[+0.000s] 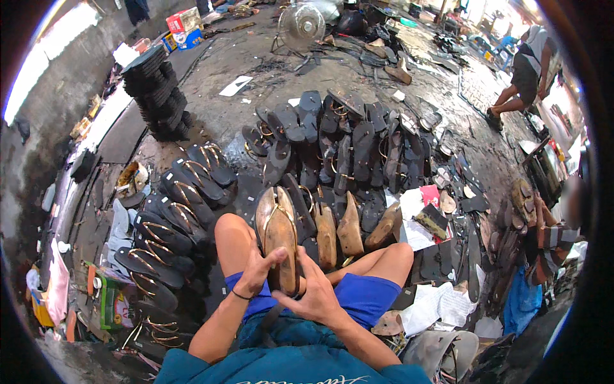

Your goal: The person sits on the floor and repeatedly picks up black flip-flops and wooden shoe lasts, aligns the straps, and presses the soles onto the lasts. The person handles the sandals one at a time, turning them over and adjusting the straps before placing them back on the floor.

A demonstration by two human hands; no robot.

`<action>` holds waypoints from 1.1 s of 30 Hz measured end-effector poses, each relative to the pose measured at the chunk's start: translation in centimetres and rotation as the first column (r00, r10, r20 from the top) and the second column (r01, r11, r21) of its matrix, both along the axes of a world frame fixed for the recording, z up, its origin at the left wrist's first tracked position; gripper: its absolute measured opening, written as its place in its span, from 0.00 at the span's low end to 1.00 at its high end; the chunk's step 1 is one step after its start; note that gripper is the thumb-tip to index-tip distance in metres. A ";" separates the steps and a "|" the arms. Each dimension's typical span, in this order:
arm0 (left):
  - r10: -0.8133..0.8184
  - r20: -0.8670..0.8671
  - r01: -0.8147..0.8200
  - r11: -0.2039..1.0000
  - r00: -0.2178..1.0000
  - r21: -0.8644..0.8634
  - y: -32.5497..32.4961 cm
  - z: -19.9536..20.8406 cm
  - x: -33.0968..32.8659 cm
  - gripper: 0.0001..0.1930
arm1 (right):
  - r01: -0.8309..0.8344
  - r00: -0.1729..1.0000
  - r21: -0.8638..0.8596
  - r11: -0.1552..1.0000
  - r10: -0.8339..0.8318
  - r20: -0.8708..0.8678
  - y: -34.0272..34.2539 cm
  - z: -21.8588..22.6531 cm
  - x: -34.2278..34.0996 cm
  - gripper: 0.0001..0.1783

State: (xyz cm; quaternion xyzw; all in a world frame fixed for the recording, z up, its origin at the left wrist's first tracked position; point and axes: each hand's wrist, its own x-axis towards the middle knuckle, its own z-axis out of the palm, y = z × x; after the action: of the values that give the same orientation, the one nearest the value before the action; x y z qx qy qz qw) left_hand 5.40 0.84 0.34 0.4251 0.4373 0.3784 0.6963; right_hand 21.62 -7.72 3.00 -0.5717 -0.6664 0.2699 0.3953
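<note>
A person in a teal shirt (pixel 288 360) and blue shorts (pixel 372 296) sat with knees bent on a cluttered floor (pixel 256 50), a wooden last (pixel 279 240) held up between the legs. Its toe pointed away from the body, and a gold-trimmed strap (pixel 282 209) lay across its front. The left hand (pixel 256 274) was closed on the last's left side, its thumb over the upper face; the right hand (pixel 314 296) was partly curled about the near end, gripping from the right with bent fingers. The fingertips beneath the last could not be seen. A dark wristband (pixel 242 296) circled the left wrist. Three more wooden lasts (pixel 350 228) stood out near the right knee. Dark sandals (pixel 155 264) with gold straps were ranged to the left, while a larger cluster of dark footwear (pixel 362 144) spread ahead. Farther off were a stack of black soles (pixel 152 89), a fan (pixel 300 30) and, at right, another person (pixel 527 72) in dark shorts.
</note>
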 end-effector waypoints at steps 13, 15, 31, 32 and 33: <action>-0.182 0.302 0.217 0.973 0.936 -0.085 -6.6 5.3 -2.5 0.64 | -0.387 0.667 -0.525 0.758 -0.163 -0.727 -4.8 -0.5 1.4 0.28; -0.170 0.274 0.202 0.975 0.946 -0.094 -8.3 8.0 -2.7 0.74 | -0.440 0.570 -0.579 0.686 -0.285 -0.771 -6.1 0.5 0.6 0.23; -0.236 0.394 0.235 0.971 0.888 0.052 -9.9 8.4 -3.8 0.73 | -0.623 0.348 -0.314 0.717 -0.105 -0.932 -6.9 -0.9 0.1 0.29; -0.267 0.329 0.242 0.963 0.906 0.117 -9.5 9.4 -3.5 0.73 | -0.601 0.311 -0.239 0.763 -0.053 -0.949 -5.5 0.3 0.4 0.34; -0.295 0.219 0.255 0.947 0.930 0.193 -8.9 10.6 -2.9 0.73 | -0.589 0.264 -0.179 0.788 -0.023 -0.964 -4.9 0.3 0.6 0.40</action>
State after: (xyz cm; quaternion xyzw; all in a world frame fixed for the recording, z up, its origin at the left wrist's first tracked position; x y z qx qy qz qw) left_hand 2.54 -8.05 10.93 0.4872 0.2518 0.3607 0.7544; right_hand 22.26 -12.58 3.30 -0.2518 -0.3078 0.7831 0.4781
